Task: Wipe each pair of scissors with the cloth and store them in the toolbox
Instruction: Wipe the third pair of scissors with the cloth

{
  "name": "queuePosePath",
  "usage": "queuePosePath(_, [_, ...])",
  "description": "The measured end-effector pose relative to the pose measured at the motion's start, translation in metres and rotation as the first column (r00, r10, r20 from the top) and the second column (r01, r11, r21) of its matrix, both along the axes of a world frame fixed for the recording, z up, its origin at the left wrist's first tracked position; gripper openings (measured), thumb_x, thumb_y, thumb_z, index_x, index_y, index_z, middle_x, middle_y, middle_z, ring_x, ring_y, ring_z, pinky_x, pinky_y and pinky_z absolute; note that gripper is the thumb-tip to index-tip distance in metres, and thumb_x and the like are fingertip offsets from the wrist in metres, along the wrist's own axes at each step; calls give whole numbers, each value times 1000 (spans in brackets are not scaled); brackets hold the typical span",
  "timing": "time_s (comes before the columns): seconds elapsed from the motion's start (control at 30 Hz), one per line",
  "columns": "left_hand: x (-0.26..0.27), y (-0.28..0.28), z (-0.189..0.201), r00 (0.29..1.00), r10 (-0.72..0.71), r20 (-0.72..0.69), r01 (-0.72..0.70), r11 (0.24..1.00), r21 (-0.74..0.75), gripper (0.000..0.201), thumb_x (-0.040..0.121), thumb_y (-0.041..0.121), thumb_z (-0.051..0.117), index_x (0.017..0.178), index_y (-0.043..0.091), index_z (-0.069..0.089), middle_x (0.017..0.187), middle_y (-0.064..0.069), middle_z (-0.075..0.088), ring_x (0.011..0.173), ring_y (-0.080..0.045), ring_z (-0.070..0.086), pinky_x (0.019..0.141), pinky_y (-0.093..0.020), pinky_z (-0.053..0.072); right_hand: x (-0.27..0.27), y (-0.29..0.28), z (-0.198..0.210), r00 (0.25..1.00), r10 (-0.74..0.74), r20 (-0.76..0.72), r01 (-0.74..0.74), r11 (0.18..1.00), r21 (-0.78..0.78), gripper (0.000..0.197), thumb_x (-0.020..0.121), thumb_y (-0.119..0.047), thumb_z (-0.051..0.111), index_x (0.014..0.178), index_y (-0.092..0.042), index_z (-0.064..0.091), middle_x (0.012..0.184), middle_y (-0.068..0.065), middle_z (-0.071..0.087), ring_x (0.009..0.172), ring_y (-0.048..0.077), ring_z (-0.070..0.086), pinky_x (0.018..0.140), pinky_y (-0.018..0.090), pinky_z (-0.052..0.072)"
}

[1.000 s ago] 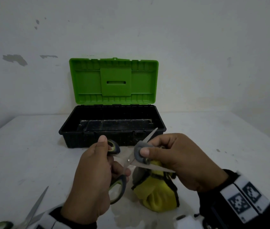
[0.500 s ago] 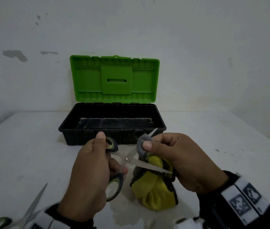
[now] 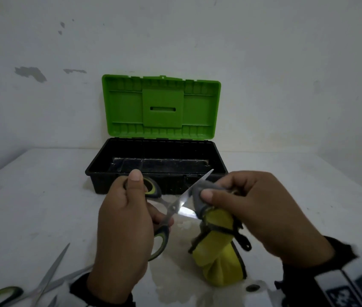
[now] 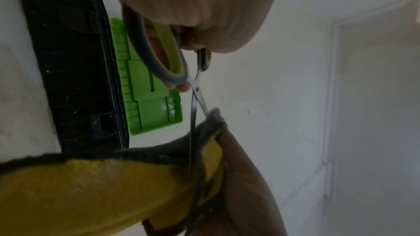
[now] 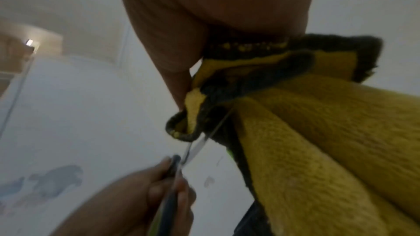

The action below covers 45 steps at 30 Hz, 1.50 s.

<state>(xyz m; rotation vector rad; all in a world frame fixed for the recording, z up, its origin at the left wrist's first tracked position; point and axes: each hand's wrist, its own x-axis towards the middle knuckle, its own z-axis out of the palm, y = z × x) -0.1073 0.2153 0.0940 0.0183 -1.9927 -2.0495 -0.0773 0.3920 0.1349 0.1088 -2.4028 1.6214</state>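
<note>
Left hand [image 3: 122,227] grips the grey-and-green handles of the steel scissors [image 3: 171,207], blades spread. Right hand [image 3: 262,213] pinches the yellow, dark-edged cloth [image 3: 217,258] around one blade. Beyond stands the open black toolbox with green lid [image 3: 160,111] on the white counter [image 3: 31,196].
</note>
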Motion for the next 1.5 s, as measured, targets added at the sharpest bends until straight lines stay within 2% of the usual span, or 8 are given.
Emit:
queuePosePath(0.1, [8, 3, 7, 996, 17, -87, -22, 998, -56, 38, 93, 54, 32, 85, 22, 51, 49, -7, 61, 45, -19, 64, 61, -48, 56, -4, -10, -11, 998, -63, 10, 63, 997, 53, 19, 72, -32, 82, 64, -18, 73, 56, -1, 70, 47, 8, 62, 45, 18, 46])
queuePosePath(0.27, [9, -2, 7, 984, 50, -170, -69, 991, -111, 41, 91, 54, 31, 81, 18, 48, 53, -9, 61, 42, -15, 63, 55, -44, 54, -10, 1, -6, 988, -136, 69, 151, 940, -307, 22, 78, -22, 76, 67, -4, 70, 52, 3, 65, 42, 9, 57, 41, 16, 44])
queuePosePath(0.43, [7, -1, 1, 978, 80, -193, -107, 985, -133, 42, 88, 59, 30, 79, 22, 47, 58, -4, 63, 47, -16, 63, 56, -47, 56, 4, -9, -1, 991, -99, -89, 97, 995, -28, 16, 74, -30, 79, 67, -17, 73, 58, -3, 69, 49, 6, 63, 46, 17, 50])
queuePosePath(0.53, [7, 4, 0, 956, 104, -274, -162, 966, -201, 40, 90, 55, 29, 80, 20, 48, 55, -3, 62, 52, -7, 62, 51, -20, 51, 8, -25, -11, 989, -93, -117, 117, 968, 223, 17, 71, -39, 81, 66, -25, 72, 63, -11, 68, 61, 2, 63, 51, 11, 47])
queuePosePath(0.6, [10, 7, 1, 934, 116, -338, -204, 950, -238, 41, 91, 53, 28, 81, 20, 49, 51, -2, 58, 59, -5, 62, 56, -17, 50, 6, -34, -19, 984, -99, -148, 139, 948, 286, 16, 74, -41, 78, 68, -29, 69, 60, -14, 63, 71, -4, 61, 57, 7, 43])
queuePosePath(1.07, [14, 12, -8, 822, 143, -551, -367, 873, -322, 29, 99, 45, 31, 85, 23, 44, 54, 3, 55, 62, -14, 58, 54, -25, 47, 1, -35, -32, 968, -81, -237, 139, 961, 239, 21, 81, -37, 73, 65, -25, 68, 59, -9, 62, 63, 4, 58, 55, 10, 42])
queuePosePath(1.3, [14, 10, -12, 813, 117, -571, -354, 878, -323, 30, 100, 45, 31, 86, 22, 46, 53, 3, 56, 62, -11, 60, 52, -18, 46, -17, -11, -23, 950, -213, -226, 224, 974, 25, 27, 82, -32, 76, 62, -15, 67, 59, 4, 66, 52, 11, 59, 52, 28, 50])
queuePosePath(1.5, [15, 10, -8, 769, 80, -635, -358, 876, -323, 25, 101, 41, 32, 87, 23, 42, 55, 5, 56, 66, -5, 60, 48, -4, 40, -6, -23, -27, 981, -73, -182, 77, 997, 16, 26, 81, -29, 76, 59, -20, 67, 59, 0, 65, 52, 5, 58, 52, 17, 46])
